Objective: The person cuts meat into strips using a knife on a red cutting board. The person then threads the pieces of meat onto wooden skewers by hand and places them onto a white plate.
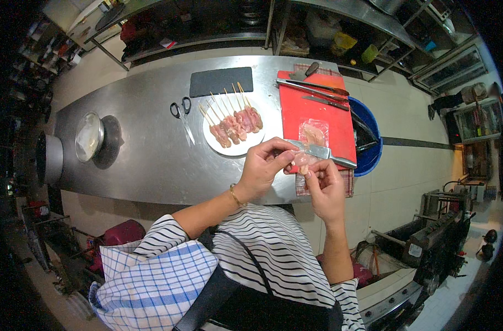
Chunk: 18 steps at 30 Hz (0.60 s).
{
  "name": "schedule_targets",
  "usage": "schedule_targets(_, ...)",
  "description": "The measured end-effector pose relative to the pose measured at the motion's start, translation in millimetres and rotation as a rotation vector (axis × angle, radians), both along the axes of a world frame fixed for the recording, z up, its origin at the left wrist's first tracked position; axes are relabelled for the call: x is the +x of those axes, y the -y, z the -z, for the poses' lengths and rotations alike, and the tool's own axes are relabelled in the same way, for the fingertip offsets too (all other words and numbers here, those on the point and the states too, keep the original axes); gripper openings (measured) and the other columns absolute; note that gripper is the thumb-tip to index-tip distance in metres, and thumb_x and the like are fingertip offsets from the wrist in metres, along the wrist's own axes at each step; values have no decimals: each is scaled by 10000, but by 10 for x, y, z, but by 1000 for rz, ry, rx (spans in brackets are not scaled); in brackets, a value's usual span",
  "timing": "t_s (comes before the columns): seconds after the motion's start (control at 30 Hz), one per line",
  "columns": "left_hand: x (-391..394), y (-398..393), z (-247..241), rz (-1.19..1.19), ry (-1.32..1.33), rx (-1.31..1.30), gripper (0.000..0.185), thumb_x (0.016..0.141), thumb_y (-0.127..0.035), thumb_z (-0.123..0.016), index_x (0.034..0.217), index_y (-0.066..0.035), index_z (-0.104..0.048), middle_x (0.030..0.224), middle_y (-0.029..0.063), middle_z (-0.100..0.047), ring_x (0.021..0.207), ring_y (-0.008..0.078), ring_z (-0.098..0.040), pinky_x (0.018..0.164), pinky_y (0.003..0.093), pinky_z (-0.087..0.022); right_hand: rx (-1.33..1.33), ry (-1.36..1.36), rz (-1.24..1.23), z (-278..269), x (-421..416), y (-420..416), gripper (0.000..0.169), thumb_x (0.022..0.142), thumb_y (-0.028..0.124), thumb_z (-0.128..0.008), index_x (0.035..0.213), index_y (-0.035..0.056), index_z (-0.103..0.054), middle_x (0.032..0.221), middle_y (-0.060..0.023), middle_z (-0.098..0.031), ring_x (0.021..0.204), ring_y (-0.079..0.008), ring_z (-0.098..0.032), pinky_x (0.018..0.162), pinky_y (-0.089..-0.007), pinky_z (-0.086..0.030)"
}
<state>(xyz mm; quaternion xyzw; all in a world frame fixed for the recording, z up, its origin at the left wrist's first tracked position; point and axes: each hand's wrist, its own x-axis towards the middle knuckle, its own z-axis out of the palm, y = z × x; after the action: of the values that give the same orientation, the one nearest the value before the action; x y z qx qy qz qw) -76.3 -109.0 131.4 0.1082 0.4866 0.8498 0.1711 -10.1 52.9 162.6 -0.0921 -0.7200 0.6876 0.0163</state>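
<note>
My left hand (268, 167) and my right hand (327, 186) both pinch a small piece of raw meat (303, 160) above the near edge of a red cutting board (292, 108). Just behind my fingers a wide-bladed knife (319, 152) lies across the board, beside more raw meat (313, 133) on clear plastic. To the left, a white plate (212, 145) holds several skewers of raw meat (236, 126), their bare stick ends pointing away from me. Whether a skewer is in the piece I hold cannot be told.
Tongs (313, 87) and a small knife (326, 102) lie on the board's far part. Black-handled scissors (183, 120), a dark slate board (221, 82) and a metal bowl (89, 137) stand on the steel table (152, 165). A blue bin (377, 145) is right of it; a person (462, 96) is far right.
</note>
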Motion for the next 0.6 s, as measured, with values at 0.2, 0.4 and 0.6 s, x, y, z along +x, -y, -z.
schedule_targets(0.2, -87, 135, -52, 16, -159, -21, 93, 918, -37, -621, 946, 52, -623, 917, 123, -633, 686, 157, -620, 580, 288, -527, 105, -4, -6, 40, 29, 2, 92, 900, 39, -633, 899, -4, -552, 759, -29, -596, 651, -56, -545, 560, -224, -439)
schedule_targets(0.4, -153, 223, -81, 137, -125, -118, 93, 907, -46, -639, 921, 46, -628, 897, 117, -628, 678, 147, -616, 568, 279, -521, 219, -32, -37, 23, 25, -38, 114, 877, 57, -658, 882, -5, -562, 726, -46, -599, 619, -68, -548, 552, -251, -442)
schedule_targets(0.6, -229, 232, 20, 144, -130, -166, 178, 895, -89, -639, 1034, 19, -615, 894, 94, -640, 800, 144, -626, 755, 296, -524, 205, 10, -56, 92, -5, 38, 121, 872, 60, -661, 910, -12, -571, 732, -70, -628, 632, -83, -595, 554, -265, -466)
